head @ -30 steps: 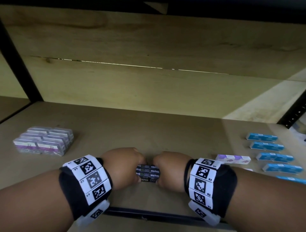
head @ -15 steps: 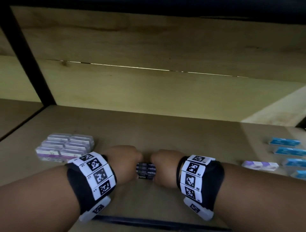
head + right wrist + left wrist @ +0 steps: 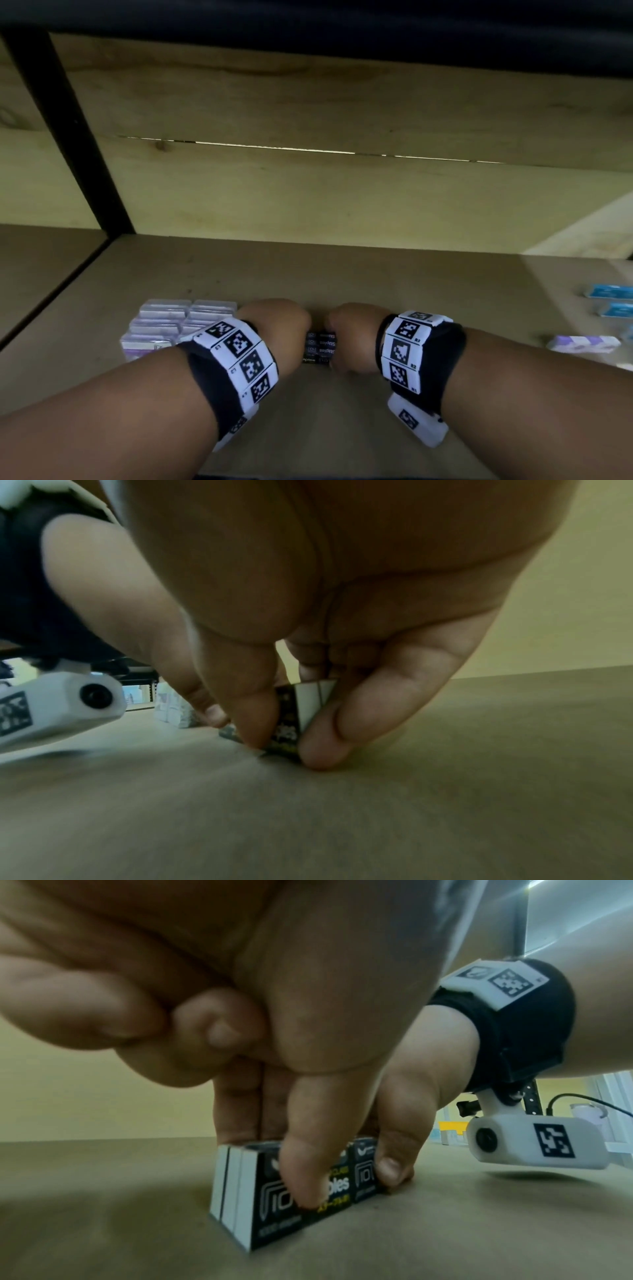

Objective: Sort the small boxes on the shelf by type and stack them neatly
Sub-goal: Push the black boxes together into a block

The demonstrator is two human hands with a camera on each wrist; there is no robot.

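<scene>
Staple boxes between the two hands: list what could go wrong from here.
1. The staple boxes stand on edge as a loose row, pinched only at the ends by the left hand and right hand; uneven squeeze could let middle ones buckle or tip.
2. The clear boxes sit close beside the left wrist; sliding that way could knock them.

staple boxes point(image 3: 320, 346) mid-shelf point(image 3: 342, 274) between both hands, clear cases point(image 3: 164, 322) left, flat boxes point(image 3: 609, 301) far right
</scene>
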